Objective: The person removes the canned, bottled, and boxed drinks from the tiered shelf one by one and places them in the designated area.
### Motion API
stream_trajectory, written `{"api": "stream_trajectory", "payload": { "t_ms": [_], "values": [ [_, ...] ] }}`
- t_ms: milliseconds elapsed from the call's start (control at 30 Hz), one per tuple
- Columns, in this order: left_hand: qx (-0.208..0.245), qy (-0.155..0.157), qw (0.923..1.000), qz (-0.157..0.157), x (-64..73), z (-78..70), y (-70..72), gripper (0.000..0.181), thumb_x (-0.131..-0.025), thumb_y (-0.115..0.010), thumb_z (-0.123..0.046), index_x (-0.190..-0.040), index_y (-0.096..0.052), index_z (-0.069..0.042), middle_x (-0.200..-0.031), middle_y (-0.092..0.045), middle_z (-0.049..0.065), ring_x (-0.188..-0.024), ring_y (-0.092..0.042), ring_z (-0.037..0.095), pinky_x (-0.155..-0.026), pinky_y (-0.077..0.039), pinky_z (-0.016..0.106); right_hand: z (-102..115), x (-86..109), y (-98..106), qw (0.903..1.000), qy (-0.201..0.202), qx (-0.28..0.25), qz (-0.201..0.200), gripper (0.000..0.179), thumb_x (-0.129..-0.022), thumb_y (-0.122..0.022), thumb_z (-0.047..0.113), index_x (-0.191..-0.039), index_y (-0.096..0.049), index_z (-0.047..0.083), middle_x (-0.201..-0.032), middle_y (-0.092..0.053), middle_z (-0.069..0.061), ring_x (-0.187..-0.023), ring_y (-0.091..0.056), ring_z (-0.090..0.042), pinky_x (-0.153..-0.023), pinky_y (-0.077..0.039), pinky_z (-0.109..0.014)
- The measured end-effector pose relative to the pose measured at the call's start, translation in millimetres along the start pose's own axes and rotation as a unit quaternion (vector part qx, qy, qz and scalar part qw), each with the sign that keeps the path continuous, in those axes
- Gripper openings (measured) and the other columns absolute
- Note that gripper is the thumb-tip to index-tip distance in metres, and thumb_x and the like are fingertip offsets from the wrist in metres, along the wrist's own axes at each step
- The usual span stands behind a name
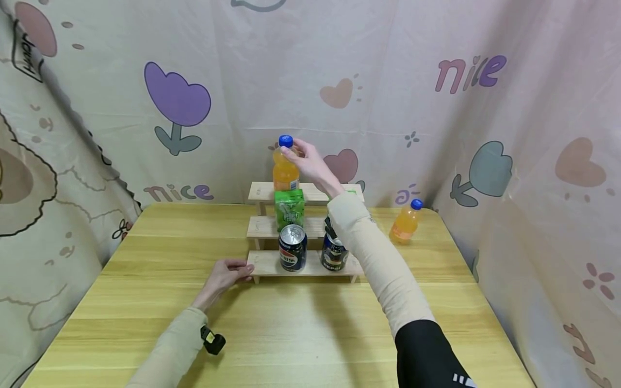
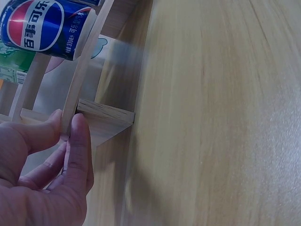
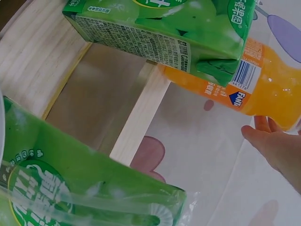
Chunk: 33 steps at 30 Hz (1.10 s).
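As the right hand (image 1: 312,164) grips a Fanta bottle (image 1: 285,175) at the top tier of a wooden stand (image 1: 260,192) (head view), the left hand (image 2: 44,193) pinches its lowest tier (image 2: 79,77) (left-wrist view); a juice carton (image 3: 141,47) overlaps the bottle (right-wrist view).

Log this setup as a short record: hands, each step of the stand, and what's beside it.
Left hand: pinches the wooden stand's bottom step at its left end
Right hand: holds the orange bottle near its neck
Top step: that bottle, base hidden
Middle step: green carton; another carton mostly hidden in the head view
Bottom step: left can, right can
Beside stand: second bottle, on the table, right side
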State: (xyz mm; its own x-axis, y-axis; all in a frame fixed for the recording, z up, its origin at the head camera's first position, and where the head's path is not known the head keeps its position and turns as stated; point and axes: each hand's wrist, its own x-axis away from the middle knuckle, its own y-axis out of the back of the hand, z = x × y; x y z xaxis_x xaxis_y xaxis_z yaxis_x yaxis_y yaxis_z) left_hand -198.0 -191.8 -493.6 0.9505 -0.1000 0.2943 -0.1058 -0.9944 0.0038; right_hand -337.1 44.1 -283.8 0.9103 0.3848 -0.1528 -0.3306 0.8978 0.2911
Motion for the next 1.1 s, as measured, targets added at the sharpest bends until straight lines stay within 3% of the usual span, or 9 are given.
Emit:
{"api": "stream_trajectory", "payload": {
  "t_ms": [367,633,900,1100],
  "values": [
    [-0.010,0.004,0.9999,-0.008,2.0,-1.1,0.0,0.046,-0.095,-0.063,0.004,-0.130,-0.045,0.027,-0.088,-0.071,0.003,-0.075,-0.070,0.006,-0.075,-0.066,0.020,6.0,2.2,-0.5,0.9995,0.002,0.029,-0.011,0.038,-0.106,-0.052,0.026,-0.139,-0.054,0.006,-0.136,-0.060,-0.019,-0.120,-0.055,-0.029,-0.116,-0.047,-0.044],
    [-0.029,0.005,0.9994,-0.016,3.0,-2.2,-0.3,0.046,-0.095,-0.066,0.001,-0.130,-0.048,0.025,-0.099,-0.074,0.013,-0.079,-0.072,0.010,-0.080,-0.067,0.026,15.8,7.6,5.9,0.9991,0.009,0.027,-0.031,0.036,-0.104,-0.056,0.022,-0.136,-0.053,0.004,-0.122,-0.059,-0.017,-0.112,-0.055,-0.027,-0.108,-0.050,-0.039],
    [-0.051,0.013,0.9983,-0.027,1.5,-0.7,-0.7,0.045,-0.095,-0.067,-0.002,-0.130,-0.051,0.022,-0.106,-0.071,0.021,-0.079,-0.072,0.010,-0.082,-0.066,0.027,27.9,16.3,34.1,0.9963,0.023,0.016,-0.082,0.036,-0.104,-0.056,0.018,-0.135,-0.053,0.001,-0.128,-0.062,-0.023,-0.120,-0.059,-0.032,-0.113,-0.050,-0.041],
    [-0.050,0.015,0.9983,-0.027,1.0,0.0,-0.2,0.044,-0.095,-0.067,-0.002,-0.129,-0.052,0.021,-0.104,-0.072,0.018,-0.078,-0.072,0.010,-0.081,-0.066,0.027,32.3,27.0,65.9,0.9910,0.043,0.015,-0.126,0.036,-0.103,-0.058,0.016,-0.134,-0.053,-0.002,-0.121,-0.065,-0.020,-0.108,-0.061,-0.023,-0.104,-0.051,-0.034]
  ]
}}
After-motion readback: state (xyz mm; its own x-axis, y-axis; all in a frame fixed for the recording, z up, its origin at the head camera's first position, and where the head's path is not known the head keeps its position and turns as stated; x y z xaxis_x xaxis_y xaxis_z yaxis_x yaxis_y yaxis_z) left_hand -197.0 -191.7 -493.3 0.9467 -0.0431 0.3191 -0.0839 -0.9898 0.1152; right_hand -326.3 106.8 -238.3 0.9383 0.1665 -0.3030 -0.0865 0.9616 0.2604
